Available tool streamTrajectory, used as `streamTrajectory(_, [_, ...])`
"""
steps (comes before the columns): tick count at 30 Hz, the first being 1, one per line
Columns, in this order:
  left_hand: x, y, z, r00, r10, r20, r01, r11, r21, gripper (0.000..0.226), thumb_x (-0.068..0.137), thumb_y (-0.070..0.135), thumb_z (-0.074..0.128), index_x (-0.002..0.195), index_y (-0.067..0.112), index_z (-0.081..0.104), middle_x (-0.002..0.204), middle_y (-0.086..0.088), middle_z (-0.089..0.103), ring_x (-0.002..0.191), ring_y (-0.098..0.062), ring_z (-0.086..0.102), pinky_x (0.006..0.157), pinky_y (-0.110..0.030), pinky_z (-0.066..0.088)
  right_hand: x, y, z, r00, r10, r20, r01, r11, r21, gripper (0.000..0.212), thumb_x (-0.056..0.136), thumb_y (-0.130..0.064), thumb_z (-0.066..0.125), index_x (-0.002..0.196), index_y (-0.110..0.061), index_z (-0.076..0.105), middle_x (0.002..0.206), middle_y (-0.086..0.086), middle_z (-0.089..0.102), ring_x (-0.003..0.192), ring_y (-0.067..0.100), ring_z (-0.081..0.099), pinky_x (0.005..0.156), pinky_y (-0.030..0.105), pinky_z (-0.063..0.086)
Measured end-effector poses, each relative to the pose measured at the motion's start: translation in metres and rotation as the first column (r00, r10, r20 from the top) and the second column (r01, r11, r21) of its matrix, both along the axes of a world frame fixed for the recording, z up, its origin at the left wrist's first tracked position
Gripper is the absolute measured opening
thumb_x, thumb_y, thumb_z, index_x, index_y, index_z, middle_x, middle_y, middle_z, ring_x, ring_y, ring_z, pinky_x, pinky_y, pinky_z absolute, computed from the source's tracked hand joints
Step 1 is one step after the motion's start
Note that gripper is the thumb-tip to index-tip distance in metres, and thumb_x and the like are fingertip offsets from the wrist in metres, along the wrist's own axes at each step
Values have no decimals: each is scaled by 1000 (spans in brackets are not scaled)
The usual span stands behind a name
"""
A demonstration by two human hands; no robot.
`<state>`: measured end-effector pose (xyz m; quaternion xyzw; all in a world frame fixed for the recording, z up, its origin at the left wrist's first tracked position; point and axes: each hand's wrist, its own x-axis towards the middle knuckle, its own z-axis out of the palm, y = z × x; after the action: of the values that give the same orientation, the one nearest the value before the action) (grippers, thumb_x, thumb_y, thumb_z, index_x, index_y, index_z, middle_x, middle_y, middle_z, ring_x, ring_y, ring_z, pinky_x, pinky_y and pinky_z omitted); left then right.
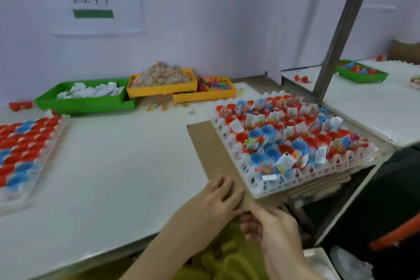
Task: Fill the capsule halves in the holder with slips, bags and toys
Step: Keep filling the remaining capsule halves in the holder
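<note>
From the head camera, looking down over the white counter (118, 166): a white plastic holder (236, 152) sits at the right side, on a sheet of brown cardboard (211, 154) that juts past the counter's near right edge. Its cells are packed with red and blue capsule halves (268, 130), and many of them carry white slips (236, 125), small clear bags and bright little toys (251, 142) poking out of the top.

The left hand (218, 198) lies flat on the near end of the cardboard, fingers straight and spread, pressing down just beside the holder's near corner. The right hand (272, 225) grips the cardboard's near edge, thumb on top and fingers curled underneath.

At the far left edge a second holder (34, 173) lies on the counter, full of red and blue halves with nothing in them that I can make out.

Along the back wall, a green tray (79, 104) holds white slips; touching it on the right, a yellow tray (159, 88) is heaped with clear bags, and a second yellow tray (204, 95) beside that holds coloured toys. A few loose bags (159, 105) lie on the counter in front of them. A paper sign (95, 0) with printed characters hangs on the wall above.
</note>
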<state>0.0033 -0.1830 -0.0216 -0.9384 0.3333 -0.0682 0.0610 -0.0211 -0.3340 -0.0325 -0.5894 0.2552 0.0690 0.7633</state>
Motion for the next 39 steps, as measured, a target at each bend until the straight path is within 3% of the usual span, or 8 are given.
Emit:
streamTrajectory(2, [6,1,2,998,-58,28,58,998,7,48,96,41,37,116,18,74,115,-5,73,107,-23,69,90,-30,56,8,1,0,999,-19,-32,19,1000,7,41,88,-6,71,48,2,68,54,23,63,37,24,56,36,26,40])
streamTrajectory(5, [12,-1,1,996,-87,37,88,995,-52,37,81,41,59,108,23,78,107,-3,76,100,-20,72,82,-27,58,13,-1,2,998,-39,-51,37,999,-26,47,87,-7,72,41,1,64,50,21,60,35,23,52,39,25,39])
streamTrajectory(7, [12,-6,8,999,-30,-9,30,999,-10,44,81,36,70,123,24,70,123,-6,70,114,-21,66,97,-26,52,13,-2,2,996,-64,-58,61,997,-45,41,87,-7,72,49,4,62,47,18,58,34,21,49,41,24,38])
streamTrajectory(9, [14,-11,10,990,-6,-138,7,1000,9,62,101,37,52,155,22,26,161,-14,25,149,-28,23,119,-32,5,13,-3,2,994,-97,-58,93,993,-79,36,87,-6,72,56,8,60,44,16,55,33,21,46,44,25,38])
streamTrajectory(11, [18,-18,11,954,14,-299,-9,1000,20,62,109,34,28,156,26,-12,164,-9,-16,150,-28,-17,102,-28,-24,13,-5,2,989,-138,-48,131,984,-123,36,85,-2,72,54,11,58,42,16,53,36,23,46,49,28,39])
streamTrajectory(19, [41,-35,3,903,-18,-428,44,998,51,61,109,35,26,156,26,-12,163,-11,-19,149,-28,-22,108,-31,-16,21,-18,8,985,-161,-59,148,973,-178,27,83,7,71,60,19,64,42,16,53,54,32,50,52,30,35])
streamTrajectory(30, [55,-60,6,915,-101,-391,127,991,42,60,109,23,30,157,20,-6,163,-18,-10,150,-35,-13,120,-44,-2,35,-35,0,953,-303,15,297,920,-255,29,81,9,72,54,11,63,50,18,58,58,33,52,53,31,35])
streamTrajectory(39, [64,-83,14,913,-129,-386,131,991,-21,60,108,17,33,158,17,-1,164,-19,-7,151,-35,-11,120,-41,-2,53,-56,-3,936,-349,49,348,889,-298,36,81,3,74,47,8,64,47,18,60,65,39,59,63,38,45])
